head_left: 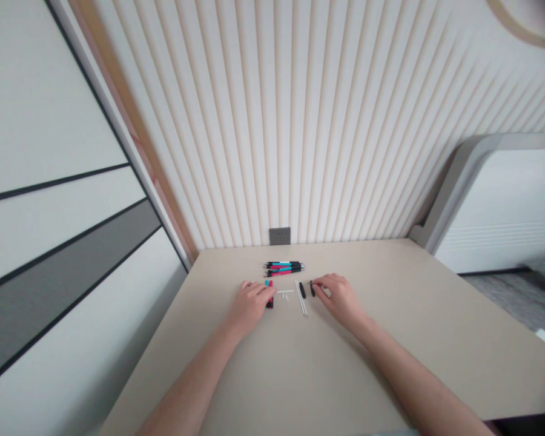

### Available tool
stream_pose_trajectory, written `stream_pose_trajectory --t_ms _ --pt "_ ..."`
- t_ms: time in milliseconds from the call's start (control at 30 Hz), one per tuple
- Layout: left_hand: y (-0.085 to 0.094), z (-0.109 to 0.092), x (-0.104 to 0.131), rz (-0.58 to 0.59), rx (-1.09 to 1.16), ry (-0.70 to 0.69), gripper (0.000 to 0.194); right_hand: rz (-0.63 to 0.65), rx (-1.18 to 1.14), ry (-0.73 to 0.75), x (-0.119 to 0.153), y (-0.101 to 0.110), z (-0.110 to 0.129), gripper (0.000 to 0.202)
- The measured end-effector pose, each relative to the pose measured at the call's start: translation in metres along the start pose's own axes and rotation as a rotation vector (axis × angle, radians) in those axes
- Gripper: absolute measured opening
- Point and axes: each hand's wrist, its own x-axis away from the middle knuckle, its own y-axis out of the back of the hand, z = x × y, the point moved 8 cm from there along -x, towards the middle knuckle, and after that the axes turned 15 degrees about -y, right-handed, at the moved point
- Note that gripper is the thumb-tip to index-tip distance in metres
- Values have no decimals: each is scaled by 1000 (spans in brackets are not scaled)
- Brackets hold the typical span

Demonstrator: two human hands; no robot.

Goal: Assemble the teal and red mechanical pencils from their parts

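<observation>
My left hand point(252, 303) is closed, with its fingertips pinching the end of a thin white pen refill point(286, 292) that points right. Partly under that hand lie red-and-black and blue pen barrels point(271, 284). My right hand point(340, 298) has thumb and index finger closed on a short black pen part point(312, 289), held at the table surface. Between the hands, two white refills point(301, 300) lie side by side, next to a black pen grip point(302, 290). Tiny white pieces point(285, 297) rest below the pinched refill.
Behind the hands, several assembled pens point(284, 268) in black, red and blue lie in a pile on the beige table point(272, 375). A dark socket point(280, 236) sits on the ribbed wall. A white cabinet point(86, 327) stands left; a padded headboard point(499, 206) is at right.
</observation>
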Motion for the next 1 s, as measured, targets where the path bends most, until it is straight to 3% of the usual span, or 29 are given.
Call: stream_pose_trajectory --t_ms 133,267,600,1000 --pt "1 2 1 -11 -7 13 24 -29 185 -182 -8 4 -30 26" --pt "-1 1 1 -5 -24 4 25 -14 285 -245 -9 -2 -41 25" --pt "-1 1 0 1 -14 -1 25 46 397 -283 -8 -14 -45 26" --pt "-1 0 0 13 -8 -1 25 83 346 -250 -7 -17 -40 24"
